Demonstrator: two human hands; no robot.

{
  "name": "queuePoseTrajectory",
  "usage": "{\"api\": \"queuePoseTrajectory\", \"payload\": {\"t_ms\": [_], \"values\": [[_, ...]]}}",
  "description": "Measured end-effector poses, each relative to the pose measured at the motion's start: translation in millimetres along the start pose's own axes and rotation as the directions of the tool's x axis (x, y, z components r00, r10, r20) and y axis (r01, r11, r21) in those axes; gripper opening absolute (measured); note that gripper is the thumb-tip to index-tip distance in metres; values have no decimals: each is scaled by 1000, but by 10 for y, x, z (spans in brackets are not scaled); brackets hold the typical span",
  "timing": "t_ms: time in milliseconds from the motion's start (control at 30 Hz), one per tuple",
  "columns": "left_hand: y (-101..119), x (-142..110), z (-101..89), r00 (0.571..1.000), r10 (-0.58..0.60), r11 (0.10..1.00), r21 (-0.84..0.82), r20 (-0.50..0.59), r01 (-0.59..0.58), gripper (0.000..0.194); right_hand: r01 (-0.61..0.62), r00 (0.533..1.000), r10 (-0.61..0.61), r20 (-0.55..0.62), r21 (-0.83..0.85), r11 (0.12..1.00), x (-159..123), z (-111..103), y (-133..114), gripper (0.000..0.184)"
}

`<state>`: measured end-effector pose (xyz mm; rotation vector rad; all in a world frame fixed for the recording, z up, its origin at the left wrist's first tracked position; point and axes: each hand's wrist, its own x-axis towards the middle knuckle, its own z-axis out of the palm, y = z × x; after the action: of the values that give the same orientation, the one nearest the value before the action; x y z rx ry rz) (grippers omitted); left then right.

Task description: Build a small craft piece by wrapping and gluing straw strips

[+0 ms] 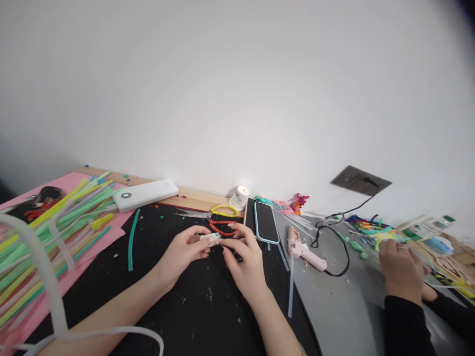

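My left hand (184, 248) pinches a small white fuzzy craft piece (208, 239) with a bit of teal at its upper end, probably pipe cleaner. From the other side, my right hand (248, 263) curls its thumb and fingers at the piece's right end. Fingers partly cover the piece, so its full shape is hidden. Just beyond my hands lie red-handled pliers (222, 230) and yellow-handled scissors (224, 211). A single teal pipe cleaner (133, 242) rests on the black mat (200, 316), left of my left hand.
Many coloured pipe cleaners (48, 247) cover pink paper at left, beside a white oblong device (146, 194). A white cup (239, 198) and a phone (266, 222) stand ahead. To the right lies a corded pink glue gun (306, 252). Another person's hands (403, 269) work at far right.
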<state>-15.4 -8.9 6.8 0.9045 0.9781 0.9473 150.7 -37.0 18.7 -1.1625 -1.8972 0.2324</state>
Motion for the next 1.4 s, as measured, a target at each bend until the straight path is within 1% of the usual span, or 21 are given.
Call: {"api": "queuePoseTrajectory", "payload": {"t_ms": [67,133,200,267,333,400,533,700,833,1033,1133,1267,1400], "values": [[6,-1,6,1000,1,1000,3,7,-1,28,-124,991,128,-26,126,984,6,14,9,20],[13,-6,12,1000,6,1000,15,24,-6,27,-227,972,235,-6,237,945,16,28,14,22],[17,-10,18,998,21,999,31,55,-23,26,-316,946,321,43,337,887,25,42,23,27],[15,-10,20,996,39,998,43,83,-43,23,-395,915,388,110,433,810,28,52,37,31],[10,-9,20,994,46,998,46,101,-51,22,-452,887,429,171,510,732,26,56,50,32],[6,-9,19,994,41,998,47,105,-46,22,-477,872,443,206,555,681,23,53,59,33],[11,-23,20,994,42,998,46,101,-47,22,-473,874,434,217,584,660,23,44,61,33],[16,-30,23,996,18,999,40,83,-22,24,-474,875,434,214,563,677,30,46,64,32],[12,-23,25,995,3,1000,23,96,-5,23,-478,874,442,202,527,703,24,49,81,31],[29,-39,45,997,-42,999,-10,57,43,24,-451,891,416,180,443,775,16,52,92,30],[31,-46,38,995,-60,998,-30,77,63,24,-411,911,385,146,361,837,18,44,74,30],[28,-45,24,992,-96,994,-46,83,100,24,-316,949,302,96,218,923,11,28,57,32],[17,-34,14,989,-111,991,-58,97,117,23,-259,965,249,82,136,956,1,20,67,32]]}}
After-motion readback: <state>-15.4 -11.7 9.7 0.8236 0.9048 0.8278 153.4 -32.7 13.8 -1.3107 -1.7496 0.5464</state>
